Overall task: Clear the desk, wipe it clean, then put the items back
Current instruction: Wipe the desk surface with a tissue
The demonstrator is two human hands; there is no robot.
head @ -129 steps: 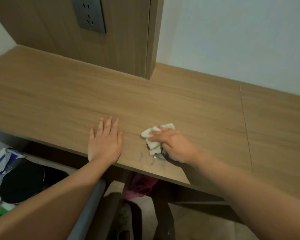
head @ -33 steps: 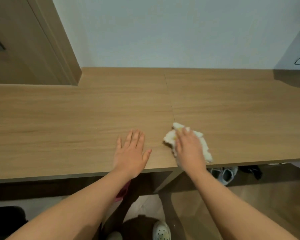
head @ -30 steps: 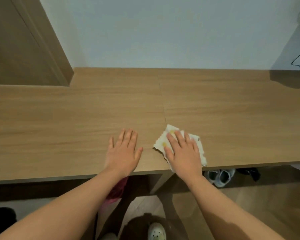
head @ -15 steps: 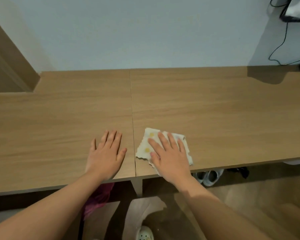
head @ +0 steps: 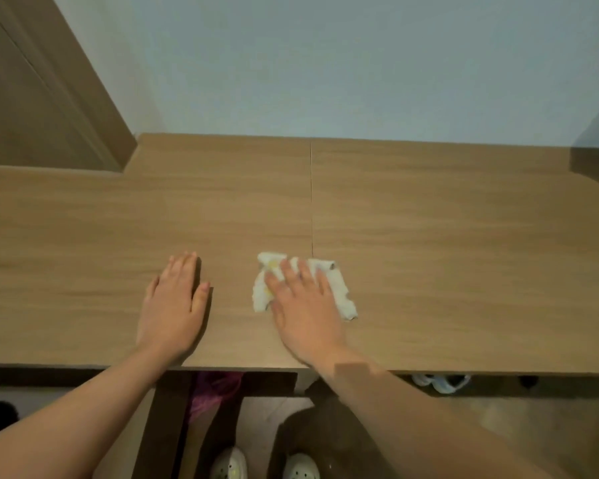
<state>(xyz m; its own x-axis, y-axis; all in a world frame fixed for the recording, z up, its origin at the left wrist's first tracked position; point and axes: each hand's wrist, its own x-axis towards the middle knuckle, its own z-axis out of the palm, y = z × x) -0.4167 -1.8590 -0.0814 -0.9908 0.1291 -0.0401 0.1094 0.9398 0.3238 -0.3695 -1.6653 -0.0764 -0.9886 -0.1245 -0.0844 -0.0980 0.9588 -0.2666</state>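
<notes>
Right hand [head: 301,305] lies flat, fingers straight and spread, pressing the white cloth [head: 341,293] onto the desk [head: 464,254]. The cloth sits near the front edge, across the seam [head: 311,202] between the two panels, with its long axis roughly parallel to that edge. Left hand [head: 173,305] is flat on bare wood, holding nothing, left of the cloth and apart from it. Judgement: the right hand, already on the cloth, is placed to sweep toward the back edge or right end.

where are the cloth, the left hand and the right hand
cloth [head: 341,295], head view, uncovered right side
left hand [head: 173,305], head view, back of hand
right hand [head: 303,316], head view, back of hand
</notes>
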